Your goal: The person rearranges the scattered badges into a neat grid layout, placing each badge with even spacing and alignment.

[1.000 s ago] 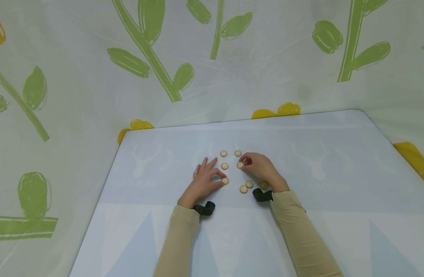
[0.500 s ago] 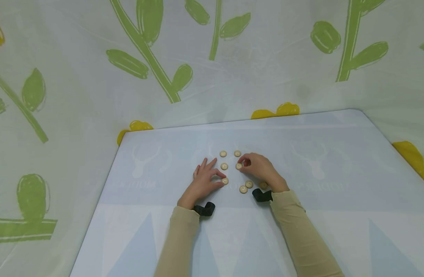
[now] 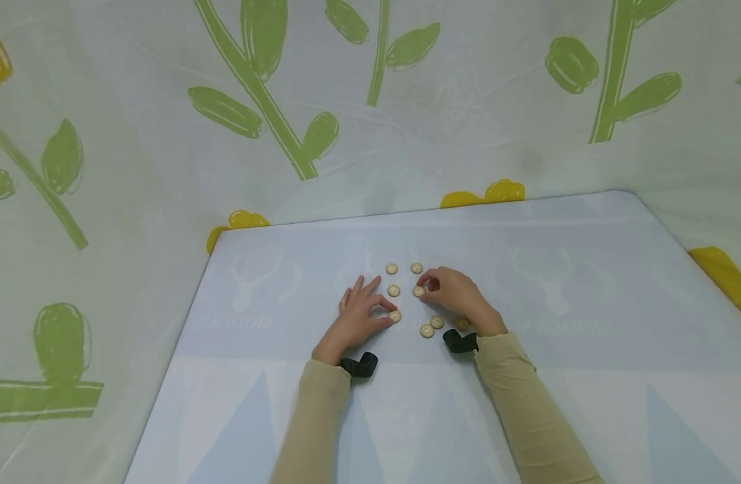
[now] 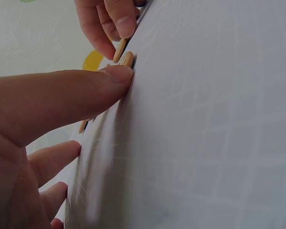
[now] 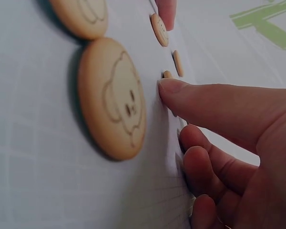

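My left hand (image 3: 358, 323) pinches a round, light wooden disc (image 3: 394, 316) between thumb and index finger, its other fingers spread over the table. The right hand (image 3: 457, 292) holds another wooden disc (image 3: 418, 291) by its edge, with thumb and curled fingers. Beyond the hands lie a disc (image 3: 391, 268) at far left, one (image 3: 416, 267) at far right and one (image 3: 394, 290) just nearer. In the right wrist view a large near disc (image 5: 112, 98) bears a drawn animal face. The left wrist view shows the left thumb against its disc (image 4: 127, 59).
Nearer the person, two discs (image 3: 427, 331) (image 3: 437, 322) touch each other, and a third disc (image 3: 462, 324) lies partly under the right wrist. Black wrist cameras (image 3: 361, 365) stick out near the tabletop. A leaf-patterned cloth (image 3: 370, 154) hangs behind the table (image 3: 285, 282).
The disc in the right hand has shifted very slightly left and toward the person. My left hand keeps its pinch in place.
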